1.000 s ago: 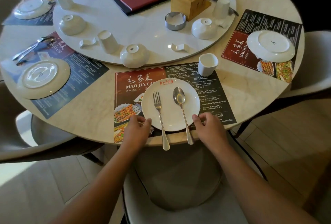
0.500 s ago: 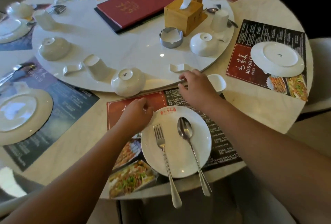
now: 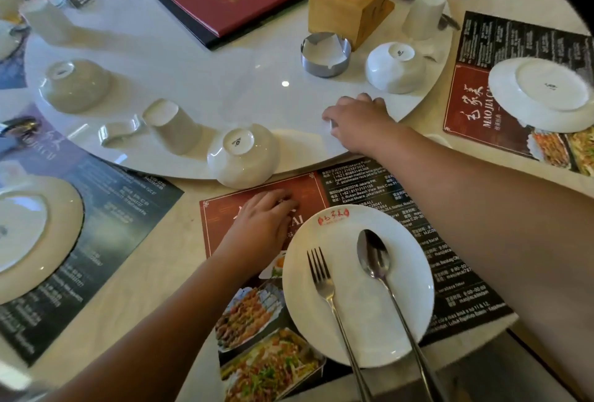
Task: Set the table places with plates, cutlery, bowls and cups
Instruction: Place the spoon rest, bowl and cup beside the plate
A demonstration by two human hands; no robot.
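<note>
One risk: rotating the turntable could topple the bowl at its rim. Left hand fingers flat on placemat; right hand fingers' hold indeterminable.

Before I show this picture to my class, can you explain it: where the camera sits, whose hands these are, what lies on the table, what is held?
No machine here: a person wears one camera on the head, looking down at their own hands. On the placemat sits a plate carrying a fork and spoon. The left hand rests on the placemat, holding nothing. The right hand lies on the white turntable, near an upturned bowl; whether it grips anything is hidden.
</note>
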